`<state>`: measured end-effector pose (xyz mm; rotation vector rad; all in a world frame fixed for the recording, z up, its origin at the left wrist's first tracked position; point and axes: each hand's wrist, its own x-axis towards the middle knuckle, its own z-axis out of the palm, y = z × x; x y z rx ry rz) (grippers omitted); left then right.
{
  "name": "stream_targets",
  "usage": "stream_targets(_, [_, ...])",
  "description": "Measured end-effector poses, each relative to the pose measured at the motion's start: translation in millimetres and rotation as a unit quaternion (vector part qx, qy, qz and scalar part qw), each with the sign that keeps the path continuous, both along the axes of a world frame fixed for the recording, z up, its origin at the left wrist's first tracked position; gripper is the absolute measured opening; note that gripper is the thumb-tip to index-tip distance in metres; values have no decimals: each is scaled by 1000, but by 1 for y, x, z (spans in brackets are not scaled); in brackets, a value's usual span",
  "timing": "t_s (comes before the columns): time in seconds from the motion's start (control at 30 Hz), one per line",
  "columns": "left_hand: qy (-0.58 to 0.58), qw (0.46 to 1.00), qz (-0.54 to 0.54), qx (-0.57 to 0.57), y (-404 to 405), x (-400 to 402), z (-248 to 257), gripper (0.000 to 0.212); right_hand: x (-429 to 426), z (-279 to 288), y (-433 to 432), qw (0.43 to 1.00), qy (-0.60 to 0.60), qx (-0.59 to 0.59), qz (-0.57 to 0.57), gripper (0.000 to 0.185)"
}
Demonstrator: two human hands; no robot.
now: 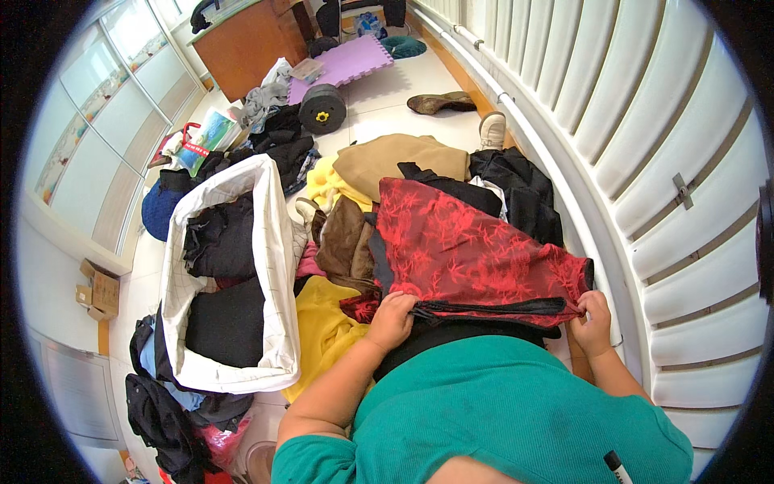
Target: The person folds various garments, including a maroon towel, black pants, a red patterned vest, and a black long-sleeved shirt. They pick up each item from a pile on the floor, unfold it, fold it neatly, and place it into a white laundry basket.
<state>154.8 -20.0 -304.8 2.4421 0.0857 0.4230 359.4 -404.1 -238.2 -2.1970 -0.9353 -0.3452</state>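
Observation:
Spread before me lies a red patterned garment [465,242] with black trim along its near edge. My left hand [393,317] grips the garment's near left corner, beside some black cord-like trim. At the near right corner, close to the black-edged end, my right hand [591,320] pinches the fabric. Black cloth [435,342] shows under the garment, by my lap. To the left stands a white fabric storage bin [275,302] with folded black clothes [227,327] inside. Yellow cloth [326,314] and a brown garment [344,242] lie between the bin and the red garment.
A white radiator [604,109] and its pipe [580,218] run along the right. Tan cloth [402,160] and black clothing [517,187] lie ahead. Farther off are a black weight plate [322,109], a purple foam mat [351,63] and a shoe [493,130]. Dark clothes [160,417] are heaped at left.

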Motion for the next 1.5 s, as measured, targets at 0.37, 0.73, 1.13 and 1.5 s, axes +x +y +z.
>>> stream_targets(0.37, [94,960,-88,248,15,178,146,36,-48,20,-4,995,97,-14,14,14])
stream_targets(0.73, [-63,993,-88,43,-64,116,25,83,-22,68,18,993,-28,88,-67,23])
stream_targets(1.13, [139,951,-57,-270,-81,109,-15,52,3,123,255,934,37,62,349,42])
stream_targets(1.5, [235,929,-89,-270,-71,94,-7,61,75,-38,189,959,208,-135,137,70])
